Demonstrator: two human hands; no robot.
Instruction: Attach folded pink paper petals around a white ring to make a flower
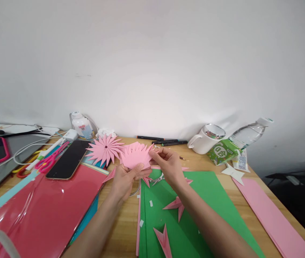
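Observation:
My left hand (129, 178) grips the lower edge of a pink paper flower (135, 156) with pointed petals, thumb on its face. At its right side, my right hand (168, 163) pinches one of the points between thumb and fingers. A finished-looking pink paper pinwheel flower (106, 148) rests behind and to the left. Below my hands, white-handled scissors (158, 178) lie on green paper (195, 190), with a folded pink piece (163, 239) and a pink star-like piece (178, 207) nearby, partly behind my right forearm.
On the left are red paper (47, 208) in a clear sleeve, a black phone (68, 159), pink scissors (51, 160) and a white bottle (82, 125). At the back right stand a white mug (204, 141), a green box (222, 152) and a tilted water bottle (249, 133). Pink strips (273, 215) lie right.

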